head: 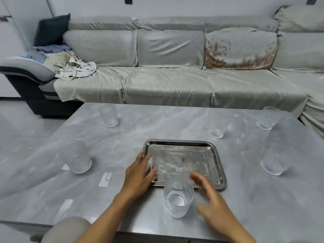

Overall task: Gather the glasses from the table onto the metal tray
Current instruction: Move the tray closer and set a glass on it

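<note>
Bench [157,123]: you look down on a grey marbled top with a grey covered sofa [175,76] beyond its far edge.
Tray [221,172]: a shiny metal tray sits near the middle of the bench, a little toward you; nothing stands on it.
Nearest glass [178,197]: upright on the bench at 6 o'clock from the tray, just beside its near rim, not on it.
Left glass [76,156]: on the bench at 9 o'clock from the tray, well apart from it.
Far left glass [108,115]: at about 10 o'clock, near the bench's far edge.
Middle glass [217,130]: at about 1 o'clock, near the tray's far right corner; blurred.
Far right glass [267,119]: at about 2 o'clock, close to the far right corner of the bench.
Right glass [275,161]: at 3 o'clock, well apart from the tray.
Left hand [138,174]: your fingers are spread flat over the tray's left rim at 8 o'clock; it grips nothing.
Right hand [213,206]: fingers apart and loose, just to the right of the nearest glass; blurred, and you hold nothing, though whether a finger touches the glass cannot be told.
Knee [66,228]: yours shows at the lower left, below the bench's near edge.
</note>
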Tool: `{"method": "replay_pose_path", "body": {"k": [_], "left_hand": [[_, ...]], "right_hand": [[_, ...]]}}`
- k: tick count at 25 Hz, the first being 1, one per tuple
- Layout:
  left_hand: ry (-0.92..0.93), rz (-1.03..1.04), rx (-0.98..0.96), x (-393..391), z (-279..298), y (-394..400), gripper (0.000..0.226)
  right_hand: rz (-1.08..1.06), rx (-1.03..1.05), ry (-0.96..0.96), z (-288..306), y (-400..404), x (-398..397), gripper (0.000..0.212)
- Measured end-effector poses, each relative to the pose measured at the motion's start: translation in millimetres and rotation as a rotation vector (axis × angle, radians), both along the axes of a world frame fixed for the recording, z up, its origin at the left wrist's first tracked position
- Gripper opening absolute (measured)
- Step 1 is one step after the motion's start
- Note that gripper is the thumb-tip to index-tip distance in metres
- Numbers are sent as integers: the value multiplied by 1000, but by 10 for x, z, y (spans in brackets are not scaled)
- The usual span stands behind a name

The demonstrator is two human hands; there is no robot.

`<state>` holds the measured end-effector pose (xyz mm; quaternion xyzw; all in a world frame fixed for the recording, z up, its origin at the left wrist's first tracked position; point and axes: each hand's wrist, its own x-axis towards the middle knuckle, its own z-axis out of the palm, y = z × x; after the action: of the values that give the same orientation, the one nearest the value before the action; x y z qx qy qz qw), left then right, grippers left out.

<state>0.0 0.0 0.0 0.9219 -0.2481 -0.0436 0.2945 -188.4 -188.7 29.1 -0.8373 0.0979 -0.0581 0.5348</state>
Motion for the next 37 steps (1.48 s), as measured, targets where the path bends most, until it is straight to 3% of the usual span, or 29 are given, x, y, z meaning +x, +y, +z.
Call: {"method": "replay_pose_path", "body": {"k": [2, 4, 8, 11, 15, 19, 23, 31, 37], "left_hand": [[78, 201, -195, 141, 37, -15, 61], [191, 336, -203, 264, 105, -9, 51], [377, 350, -263, 361, 183, 73, 12], [460, 363, -296, 460, 170, 71, 19], [466, 391, -301, 485, 121, 36, 19], [453, 430, -315, 487, 118, 9, 18], [445, 426, -294, 467, 150, 6, 19], [388, 413, -267, 461, 144, -7, 15], [381, 387, -283, 473, 99, 9, 13]], "right_hand": [[193, 103, 145, -71, 89, -50, 103], [165, 74, 166, -142, 212, -40, 106], [-4, 45, 62, -186, 293, 154, 91], [-6, 85, 48, -19, 186, 322, 94], [-105, -202, -18, 530, -69, 981, 82], [-18, -613, 34, 798, -74, 1722, 73], [30, -632, 81, 584, 36, 2046, 77], [26, -678, -36, 317, 213, 2207, 64], [-9, -669, -63, 198, 254, 2168, 71]]}}
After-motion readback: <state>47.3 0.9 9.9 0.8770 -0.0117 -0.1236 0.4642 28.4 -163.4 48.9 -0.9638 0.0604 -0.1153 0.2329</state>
